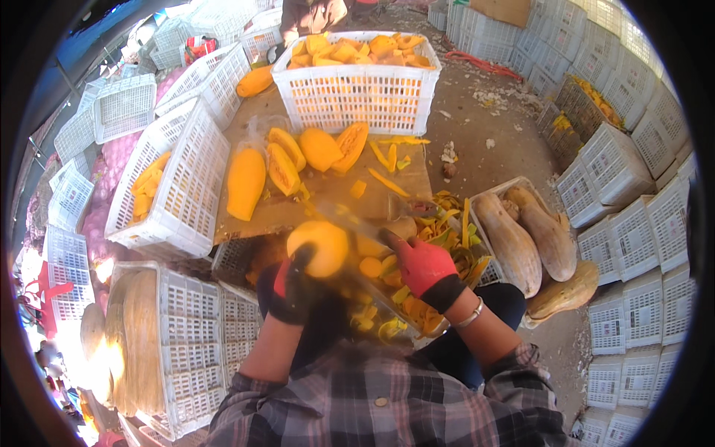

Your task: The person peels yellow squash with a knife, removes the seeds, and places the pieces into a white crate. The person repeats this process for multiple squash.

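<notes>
My left hand, in a red and black glove, holds a peeled orange squash by its near side. My right hand, gloved alike, grips a knife whose blurred blade points up and left, just beyond the squash. Peeled squash pieces and a whole peeled squash lie on the cardboard-covered table. Strips of peel are scattered at its right. Below my hands, a crate holds peel and orange pieces.
A white plastic crate of cut squash stands on the table's far end. Unpeeled squashes fill a crate at the right; more stand at the left. Another crate is left of the table. A person is beyond it.
</notes>
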A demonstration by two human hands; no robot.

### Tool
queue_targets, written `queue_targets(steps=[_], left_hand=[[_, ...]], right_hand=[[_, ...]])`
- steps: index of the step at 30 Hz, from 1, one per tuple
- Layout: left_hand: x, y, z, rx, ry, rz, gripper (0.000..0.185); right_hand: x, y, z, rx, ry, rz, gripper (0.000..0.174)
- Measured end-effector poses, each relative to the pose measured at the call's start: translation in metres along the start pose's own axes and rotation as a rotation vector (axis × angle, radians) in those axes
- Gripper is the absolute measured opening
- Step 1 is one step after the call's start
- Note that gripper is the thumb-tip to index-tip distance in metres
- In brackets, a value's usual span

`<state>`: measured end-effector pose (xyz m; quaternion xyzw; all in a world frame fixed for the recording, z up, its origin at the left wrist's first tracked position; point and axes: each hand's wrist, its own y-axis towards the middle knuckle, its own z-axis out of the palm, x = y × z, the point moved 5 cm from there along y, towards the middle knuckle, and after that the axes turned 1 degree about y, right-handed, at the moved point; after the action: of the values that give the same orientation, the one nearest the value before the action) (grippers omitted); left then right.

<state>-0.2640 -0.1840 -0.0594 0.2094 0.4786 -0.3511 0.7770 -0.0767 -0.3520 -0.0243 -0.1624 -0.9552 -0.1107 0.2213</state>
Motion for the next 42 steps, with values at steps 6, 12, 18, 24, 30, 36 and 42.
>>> queue_targets(steps=[6,12,18,24,30,36,42], left_hand=[[0.030,0.050,-0.003,-0.159,-0.344,-0.302,0.037],[0.003,0.190,0.033,-0.005,-0.038,-0.080,0.038],[-0.095,0.376,0.144,0.174,-0.200,0.130,0.048],[-0.091,0.416,0.101,-0.139,0.238,0.121,0.069],[-0.043,0.255,-0.112,-0.527,1.158,0.478,0.049],[0.008,0.078,-0.283,-0.998,1.224,0.075,0.062],[0.003,0.077,-0.292,-1.010,1.058,0.063,0.081]], right_hand=[[-0.081,-0.014,0.062,-0.096,0.370,0.272,0.043],[-0.123,-0.022,0.084,-0.097,0.507,0.468,0.040],[-0.135,-0.005,0.086,-0.048,0.566,0.569,0.040],[-0.128,-0.001,0.093,-0.015,0.565,0.498,0.040],[-0.107,-0.001,0.092,0.075,0.492,0.456,0.034],[-0.044,0.065,0.097,0.190,0.389,0.265,0.032],[0.098,0.203,0.091,-0.104,0.189,-0.558,0.037]])
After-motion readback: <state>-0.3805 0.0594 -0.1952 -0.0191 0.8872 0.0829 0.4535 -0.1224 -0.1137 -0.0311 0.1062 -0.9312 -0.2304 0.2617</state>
